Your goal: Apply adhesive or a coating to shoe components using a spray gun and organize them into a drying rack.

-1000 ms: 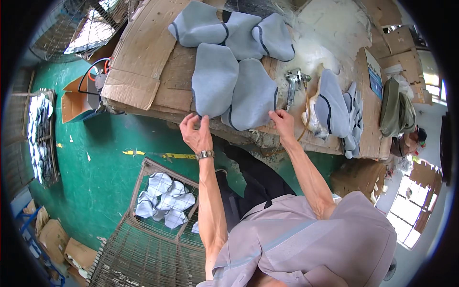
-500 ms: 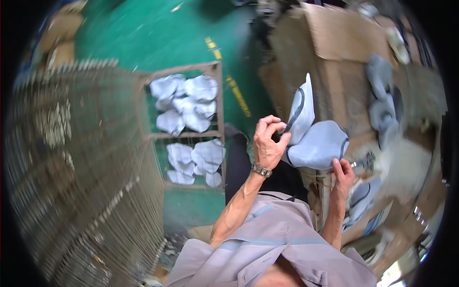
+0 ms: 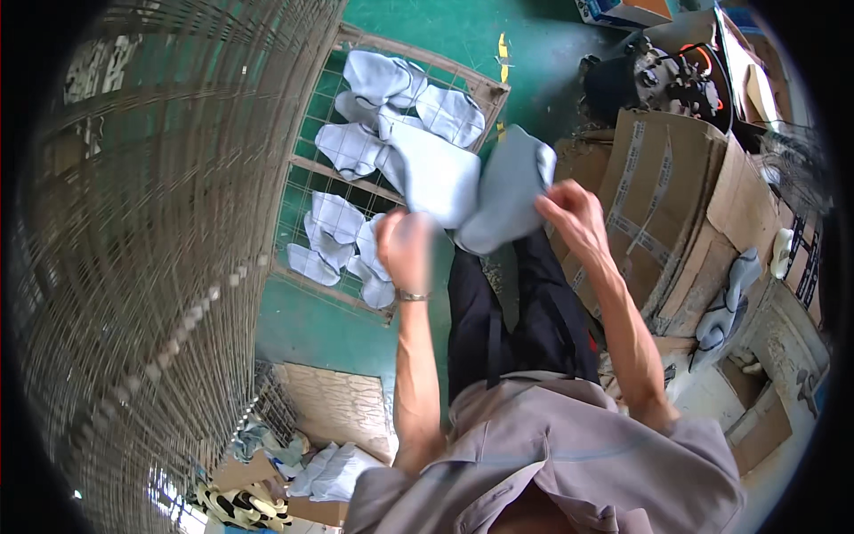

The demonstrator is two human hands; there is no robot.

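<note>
Two light grey sock-like fabric pieces with dark edging hang in front of me, side by side and touching. My left hand (image 3: 405,254), smeared by motion, has its fingers closed at the lower edge of the paler left piece (image 3: 440,173). On the other side, my right hand (image 3: 574,214) pinches the edge of the right piece (image 3: 507,191) between thumb and fingers. Behind and left of them, several like pieces (image 3: 351,149) lie spread on a wire-mesh rack (image 3: 307,163) with a wooden frame. The left piece overlaps some of these and partly hides them.
A tall wire-mesh structure (image 3: 178,222) rises along my left. Cardboard boxes (image 3: 663,205) stand at the right, with dark machinery (image 3: 623,84) behind. More grey pieces (image 3: 725,303) hang at far right. A patterned board (image 3: 334,400) and heaped cloth lie at lower left.
My view has turned to the right. Both hands have swung left with the two pieces, bringing them over the rack's edge. The pieces are now lowered and tilted differently.
</note>
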